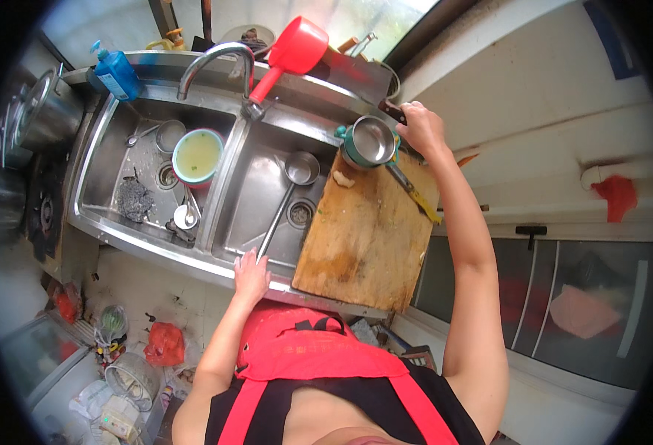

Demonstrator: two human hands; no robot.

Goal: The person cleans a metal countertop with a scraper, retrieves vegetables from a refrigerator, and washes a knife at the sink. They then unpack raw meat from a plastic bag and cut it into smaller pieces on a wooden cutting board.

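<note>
My right hand (424, 129) is closed around the dark handle of a cleaver (360, 75). Its broad blade reaches left behind the sink's back ledge, near the window. My left hand (251, 277) is at the sink's front rim, its fingers around the handle end of a steel ladle (302, 168). The ladle's bowl rests in the right basin (248, 194). Close below my right hand, a steel bowl with teal handles (372, 140) stands on a wooden chopping board (360, 239). A pale food scrap (343, 179) and a long narrow tool with a yellow end (415, 194) lie on the board.
The left basin (96, 183) holds a bowl of cloudy liquid (197, 157), a steel scourer (135, 200), a small cup and spoons. Behind rise the faucet (215, 53), a red dipper (298, 47) and a blue pump bottle (118, 75). A steel pot (54, 111) stands left.
</note>
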